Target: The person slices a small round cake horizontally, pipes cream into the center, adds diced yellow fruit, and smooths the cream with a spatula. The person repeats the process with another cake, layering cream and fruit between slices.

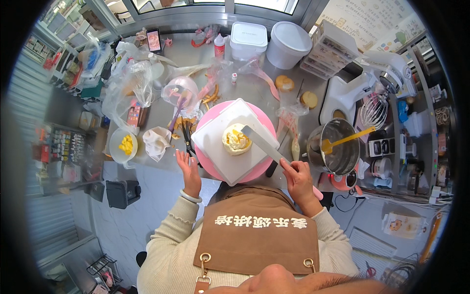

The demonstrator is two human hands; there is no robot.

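Observation:
In my right hand is an icing spatula with a long flat metal blade and a pink handle. Its tip meets the upper right side of a small round cream-covered cake topped with yellow fruit pieces. The cake sits on a white square board, which lies on a pink turntable. My left hand is raised at the turntable's left edge, fingers apart and holding nothing. Black-handled scissors lie just beyond that hand.
To the left stand a clear bowl of yellow fruit pieces and a crumpled white cloth. At right are a steel mixing bowl with a yellow spatula, a filled piping bag and a white stand mixer. White tubs line the back.

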